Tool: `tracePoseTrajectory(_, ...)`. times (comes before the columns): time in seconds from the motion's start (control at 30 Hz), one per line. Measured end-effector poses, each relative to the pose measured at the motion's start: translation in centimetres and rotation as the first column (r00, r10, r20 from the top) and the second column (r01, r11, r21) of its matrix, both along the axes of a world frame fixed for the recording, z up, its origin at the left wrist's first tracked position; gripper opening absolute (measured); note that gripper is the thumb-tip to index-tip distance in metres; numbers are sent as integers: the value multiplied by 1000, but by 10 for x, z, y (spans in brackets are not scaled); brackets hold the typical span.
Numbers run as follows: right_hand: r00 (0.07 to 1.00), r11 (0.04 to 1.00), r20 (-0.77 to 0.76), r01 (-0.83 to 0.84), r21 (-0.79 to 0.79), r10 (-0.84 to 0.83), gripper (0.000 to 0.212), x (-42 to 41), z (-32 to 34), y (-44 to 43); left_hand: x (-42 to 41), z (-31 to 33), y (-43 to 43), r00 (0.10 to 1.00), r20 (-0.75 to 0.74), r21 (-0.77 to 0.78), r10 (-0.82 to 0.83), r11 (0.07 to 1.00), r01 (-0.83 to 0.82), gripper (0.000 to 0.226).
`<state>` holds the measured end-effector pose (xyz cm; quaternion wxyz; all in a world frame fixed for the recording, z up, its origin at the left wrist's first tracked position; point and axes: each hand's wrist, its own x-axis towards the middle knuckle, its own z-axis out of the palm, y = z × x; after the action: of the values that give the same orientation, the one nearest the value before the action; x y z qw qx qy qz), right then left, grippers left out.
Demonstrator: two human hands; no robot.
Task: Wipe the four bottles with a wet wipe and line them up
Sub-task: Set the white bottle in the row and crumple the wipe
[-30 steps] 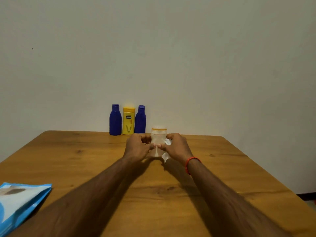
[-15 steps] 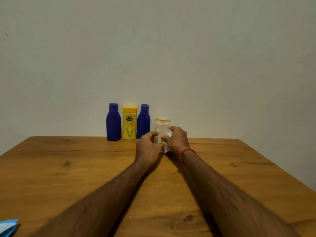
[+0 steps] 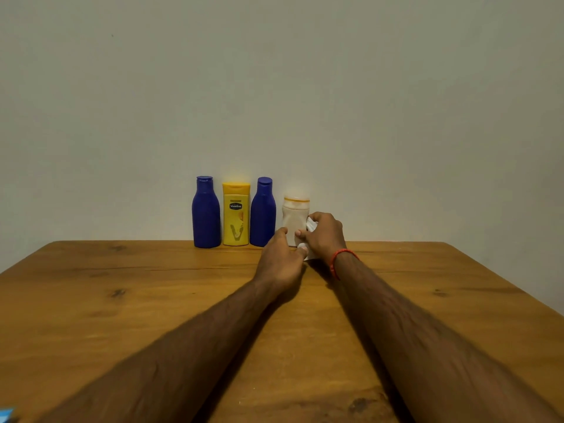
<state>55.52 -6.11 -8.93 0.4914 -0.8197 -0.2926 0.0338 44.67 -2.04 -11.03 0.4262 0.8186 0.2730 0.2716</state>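
the white bottle [image 3: 295, 219] had moved from mid-bench [image 3: 122, 300] to the back row, just beside the blue bottle [image 3: 262, 212] — the line looked nearly complete. right hand [image 3: 324, 235] gripped bottle and wipe [image 3: 309, 239]; left hand [image 3: 282, 259] loosened, fingertips touching.

The only words that can be read are on the yellow bottle [image 3: 236, 213], which stands at the far edge of the table [image 3: 91, 300] between two blue ones: "Vaseline" in white letters on a dark oval badge on its front. A faint line of print above that badge is too small to make out.
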Motion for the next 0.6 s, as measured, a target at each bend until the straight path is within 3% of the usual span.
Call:
tracePoseTrajectory(0.3,1000,998,1,31,57,-31,46,0,-3,-19,-6,3,-3,993,82,-70,90,994,-84,64)
tracePoseTrajectory(0.47,995,996,74,-67,55,63,13,-17,2,-44,-21,11,-17,999,29,95,-15,995,12,62)
tracePoseTrajectory(0.6,987,989,65,-146,29,144,33,-40,24,-62,-41,27,-31,993,-11,189,-118,975,118,59)
